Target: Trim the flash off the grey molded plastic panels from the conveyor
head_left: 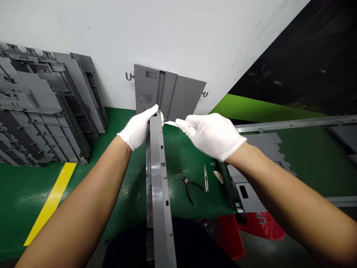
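A long grey moulded panel stands on edge in front of me, running from my lap up to the wall side. My left hand, in a white glove, is closed around its far end, with the thumb on top. In my white-gloved right hand is a knife, its pale blade pointing left at the panel's far end. The fingers hide the handle. Whether the blade touches the panel, I cannot tell.
Grey panels lean stacked at the left, another panel against the wall. Cutting pliers, a slim cutter and metal hooks lie on the green surface. A metal rail and red plastic are at the right.
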Demonstrator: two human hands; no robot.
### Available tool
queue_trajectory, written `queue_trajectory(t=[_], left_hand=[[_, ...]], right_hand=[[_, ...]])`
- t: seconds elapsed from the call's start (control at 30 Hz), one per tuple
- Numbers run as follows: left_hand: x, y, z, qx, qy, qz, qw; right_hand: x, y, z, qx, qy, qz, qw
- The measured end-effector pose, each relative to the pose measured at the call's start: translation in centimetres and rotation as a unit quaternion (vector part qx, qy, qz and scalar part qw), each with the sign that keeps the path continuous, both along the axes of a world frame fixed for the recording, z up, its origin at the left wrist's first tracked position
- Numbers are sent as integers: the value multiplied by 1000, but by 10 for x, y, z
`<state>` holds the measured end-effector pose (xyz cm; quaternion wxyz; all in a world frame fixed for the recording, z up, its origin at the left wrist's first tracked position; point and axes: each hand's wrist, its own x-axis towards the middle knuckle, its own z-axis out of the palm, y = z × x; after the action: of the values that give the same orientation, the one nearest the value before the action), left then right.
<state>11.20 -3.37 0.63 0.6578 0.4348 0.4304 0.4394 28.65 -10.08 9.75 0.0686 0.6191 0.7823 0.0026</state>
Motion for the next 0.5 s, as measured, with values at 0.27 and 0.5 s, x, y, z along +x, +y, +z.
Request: queue_trajectory(t=[0.27, 0.5], left_hand=[[-2, 2, -3, -33, -25, -15, 999], [4, -1, -2, -18, 10, 2, 1000]], right_hand=[[2, 30, -12, -54, 23, 6, 998], [1, 35, -10, -55, -14, 1, 998]])
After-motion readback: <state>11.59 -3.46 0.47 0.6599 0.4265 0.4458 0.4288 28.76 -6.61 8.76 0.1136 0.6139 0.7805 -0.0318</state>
